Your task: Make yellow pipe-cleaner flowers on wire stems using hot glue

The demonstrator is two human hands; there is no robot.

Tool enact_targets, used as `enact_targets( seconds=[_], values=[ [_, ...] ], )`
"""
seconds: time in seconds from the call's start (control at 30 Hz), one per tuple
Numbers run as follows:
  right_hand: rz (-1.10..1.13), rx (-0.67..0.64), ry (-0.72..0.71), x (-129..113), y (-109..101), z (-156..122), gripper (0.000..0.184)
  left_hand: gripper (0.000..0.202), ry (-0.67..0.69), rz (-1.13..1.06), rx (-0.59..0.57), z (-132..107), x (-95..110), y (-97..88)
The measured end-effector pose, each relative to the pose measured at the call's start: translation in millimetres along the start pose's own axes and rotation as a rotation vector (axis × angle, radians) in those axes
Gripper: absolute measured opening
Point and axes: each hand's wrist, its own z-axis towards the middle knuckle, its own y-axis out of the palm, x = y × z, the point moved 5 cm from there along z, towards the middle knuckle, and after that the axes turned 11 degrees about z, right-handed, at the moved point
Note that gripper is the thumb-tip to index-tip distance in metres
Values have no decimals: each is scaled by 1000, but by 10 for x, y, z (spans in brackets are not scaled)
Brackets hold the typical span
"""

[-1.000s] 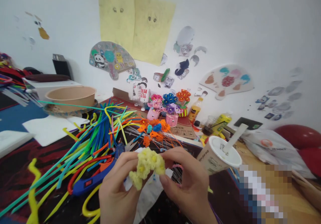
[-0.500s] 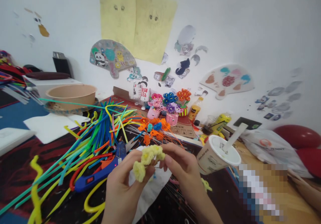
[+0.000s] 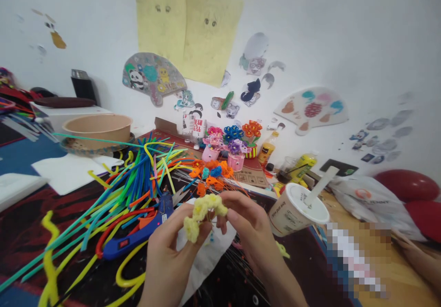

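Between my two hands is a small bunch of pale yellow pipe-cleaner flowers (image 3: pixel 205 208), with thin wire stems showing beneath the blooms. My left hand (image 3: pixel 172 247) pinches the bunch from the left, its thumb under the flowers. On the other side, my right hand (image 3: pixel 253 233) has its fingers curled at the right-hand bloom, closed against it. White paper (image 3: pixel 210 263) lies below both hands. Just left of my left hand rests a blue hot glue gun (image 3: pixel 138 238), beside the partly hidden blades of scissors (image 3: pixel 178 196).
Loose pipe cleaners (image 3: pixel 138 174) in many colours spread over the left side. Orange pipe-cleaner flowers (image 3: pixel 203 187) lie behind my hands, before small potted flowers (image 3: pixel 236 161). A lidded cup (image 3: pixel 292 213) with a straw stands close on the right. Another person's arm (image 3: pixel 418 256) shows far right.
The yellow bunch has turned slightly in my fingers, so more of its wire stems shows. My right hand has shifted a little; both hands keep hold.
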Motion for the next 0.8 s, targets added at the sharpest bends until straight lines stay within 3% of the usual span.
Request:
enact_targets(
  seconds=[0.1, 0.23, 0.37, 0.47, 0.6, 0.8],
  values=[
    [-3, -21, -24, -34, 5, -1, 36, 12, -9, 31, 24, 3, -9, -5],
    [-35, -81, -6, -50, 51, -6, 62, 10, -39, 20, -36, 3, -35, 33],
    [-44, -73, 54, -16, 67, -12, 37, 13, -85, 59, -54, -17, -107, 22],
    [-42, 2, 42, -2, 42, -4, 31, 11, -93, 156, 2, -45, -150, -35],
    [-117, 60, -47, -19, 24, 10, 28, 9, 27, 210, 94, -80, -96, -93],
    [-203, 19, -183, -78, 64, -12, 29, 11, 232, 273, 91, -118, 41, -92]
  ],
)
